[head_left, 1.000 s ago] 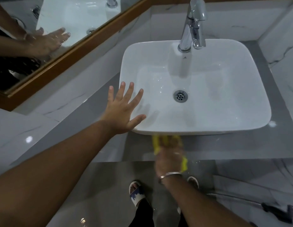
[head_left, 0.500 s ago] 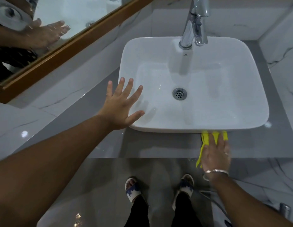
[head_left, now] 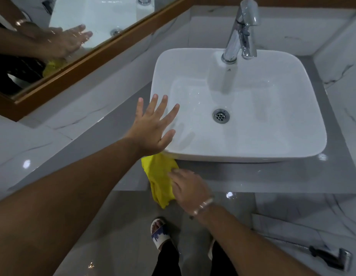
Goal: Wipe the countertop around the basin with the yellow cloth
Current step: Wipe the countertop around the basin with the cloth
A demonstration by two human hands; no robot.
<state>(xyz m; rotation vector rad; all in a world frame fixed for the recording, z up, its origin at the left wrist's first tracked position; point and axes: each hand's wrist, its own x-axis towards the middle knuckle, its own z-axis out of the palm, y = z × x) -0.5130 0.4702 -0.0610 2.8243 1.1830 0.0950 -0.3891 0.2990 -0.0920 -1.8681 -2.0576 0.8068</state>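
Note:
A white rectangular basin sits on the grey countertop. The yellow cloth lies crumpled on the counter's front strip, just below the basin's near-left corner, and hangs a little over the counter edge. My right hand, with a metal bangle on the wrist, presses flat on the cloth's right side. My left hand rests with fingers spread against the basin's left rim, holding nothing.
A chrome tap stands at the back of the basin, and the drain is in its middle. A wood-framed mirror runs along the left wall. Marble walls close in the back and right. A spray hose lies on the floor at right.
My right hand has swept the cloth leftward along the front strip, from under the basin's right part to its near-left corner. My left hand has stayed on the rim.

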